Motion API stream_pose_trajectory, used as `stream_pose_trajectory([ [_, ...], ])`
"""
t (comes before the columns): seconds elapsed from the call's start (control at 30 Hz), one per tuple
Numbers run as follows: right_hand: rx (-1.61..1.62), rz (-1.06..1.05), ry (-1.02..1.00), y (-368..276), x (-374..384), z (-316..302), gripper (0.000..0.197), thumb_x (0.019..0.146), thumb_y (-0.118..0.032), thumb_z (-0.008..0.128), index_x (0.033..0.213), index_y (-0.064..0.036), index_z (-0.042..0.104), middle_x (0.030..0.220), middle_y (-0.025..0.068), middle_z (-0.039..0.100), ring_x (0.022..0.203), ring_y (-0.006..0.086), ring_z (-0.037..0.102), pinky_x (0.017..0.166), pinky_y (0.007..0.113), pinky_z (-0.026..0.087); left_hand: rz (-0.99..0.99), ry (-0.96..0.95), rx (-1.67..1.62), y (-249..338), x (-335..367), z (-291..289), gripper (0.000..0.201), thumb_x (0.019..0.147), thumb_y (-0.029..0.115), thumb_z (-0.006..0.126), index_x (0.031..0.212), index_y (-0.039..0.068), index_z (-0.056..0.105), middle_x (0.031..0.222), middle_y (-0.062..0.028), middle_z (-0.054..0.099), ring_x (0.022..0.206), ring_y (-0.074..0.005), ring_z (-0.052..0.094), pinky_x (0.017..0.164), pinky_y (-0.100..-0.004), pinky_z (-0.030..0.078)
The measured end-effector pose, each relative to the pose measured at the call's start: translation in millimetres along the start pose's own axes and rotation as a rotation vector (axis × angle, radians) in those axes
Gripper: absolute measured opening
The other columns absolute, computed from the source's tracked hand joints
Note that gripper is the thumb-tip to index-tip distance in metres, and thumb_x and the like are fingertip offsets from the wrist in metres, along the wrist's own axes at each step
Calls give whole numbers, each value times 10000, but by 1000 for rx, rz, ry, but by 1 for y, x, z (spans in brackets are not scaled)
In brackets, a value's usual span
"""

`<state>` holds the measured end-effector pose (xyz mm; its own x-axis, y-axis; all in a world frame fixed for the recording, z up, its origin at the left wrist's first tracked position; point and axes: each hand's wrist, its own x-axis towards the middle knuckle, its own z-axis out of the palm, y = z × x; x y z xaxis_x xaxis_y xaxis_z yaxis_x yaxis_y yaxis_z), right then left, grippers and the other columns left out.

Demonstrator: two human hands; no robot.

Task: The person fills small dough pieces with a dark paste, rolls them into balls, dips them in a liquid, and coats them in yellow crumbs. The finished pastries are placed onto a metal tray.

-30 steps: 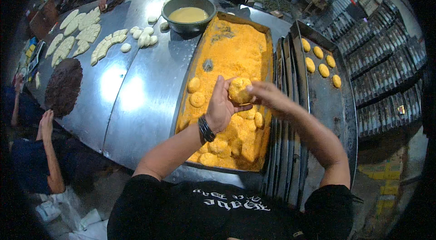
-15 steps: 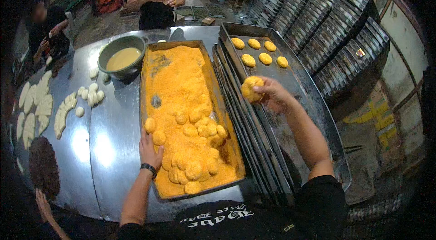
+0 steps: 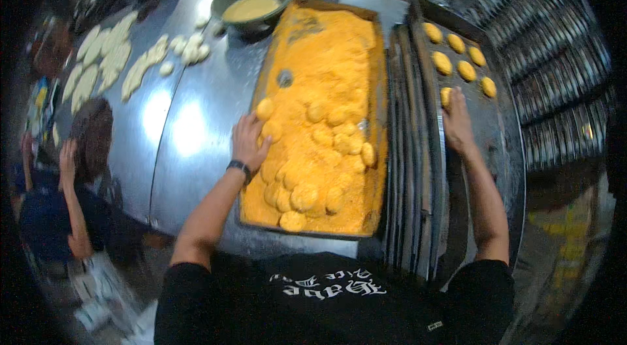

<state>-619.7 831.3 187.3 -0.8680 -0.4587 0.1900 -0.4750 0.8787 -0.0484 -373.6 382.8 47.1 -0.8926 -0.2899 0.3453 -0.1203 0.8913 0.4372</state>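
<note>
My left hand (image 3: 250, 144), fingers spread, rests at the left rim of a long tray (image 3: 260, 87) of orange crumbs, beside a crumb-coated dough ball (image 3: 271, 131). More coated balls (image 3: 304, 196) are heaped in the tray's near half. On the right, my right hand (image 3: 458, 124) lies flat with outstretched fingers on a dark baking tray (image 3: 471, 120). Its fingers touch a coated dough round (image 3: 446, 97) and partly cover it. Several flattened coated rounds (image 3: 466, 71) sit in rows farther up that tray.
A green basin (image 3: 228, 17) of pale yellow liquid stands behind the crumb tray. Plain dough pieces (image 3: 114, 51) and small dough balls (image 3: 194, 51) lie on the metal table (image 3: 215, 84). Trays (image 3: 555, 51) are stacked at far right. Another person's hand (image 3: 68, 159) is at the left table edge.
My right hand has lowered the coated dough round onto the baking tray and flattened out over it. My left hand stays by the crumb tray's left rim. The whole view has shifted.
</note>
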Motion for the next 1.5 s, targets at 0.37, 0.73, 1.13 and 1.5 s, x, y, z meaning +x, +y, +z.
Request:
stream_pose_trajectory([
  [0.37, 137, -737, -267, -241, 62, 62, 393, 782, -85, 570, 1175, -96, 570, 1229, 129, 551, 1142, 320, 504, 966, 400, 399, -71, -371, 332, 4, 97, -1, 487, 827, 354, 546, 1151, -10, 570, 1452, -123, 304, 1402, -318, 70, 1113, -531, 24],
  [0.73, 521, -588, -92, -241, 65, 91, 347, 685, -202, 711, 898, -16, 509, 1151, 188, 504, 976, 354, 544, 786, 470, 454, 141, -507, 350, -8, 84, -25, 452, 756, 191, 611, 1159, 11, 510, 1299, -166, 466, 1344, -356, 223, 1078, -617, 5],
  [1.13, 1695, 276, -317, -48, 0, -109, 467, 836, -240, 627, 1214, -18, 465, 1117, 109, 594, 1037, 239, 595, 908, 396, 473, -613, -284, -1543, -6, -2, -109, 335, 862, 197, 610, 1114, 6, 499, 1030, -98, 594, 912, -224, 605, 824, -338, 504],
  [1.5, 113, 104, 39, 69, 5, -17, 527, 880, -289, 471, 1320, -6, 409, 1376, 240, 378, 1297, 350, 348, 1067, 411, 292, -750, -50, -1727, 76, -50, -128, 330, 910, 289, 569, 1115, 34, 534, 1050, -70, 610, 985, -201, 582, 868, -342, 480],
])
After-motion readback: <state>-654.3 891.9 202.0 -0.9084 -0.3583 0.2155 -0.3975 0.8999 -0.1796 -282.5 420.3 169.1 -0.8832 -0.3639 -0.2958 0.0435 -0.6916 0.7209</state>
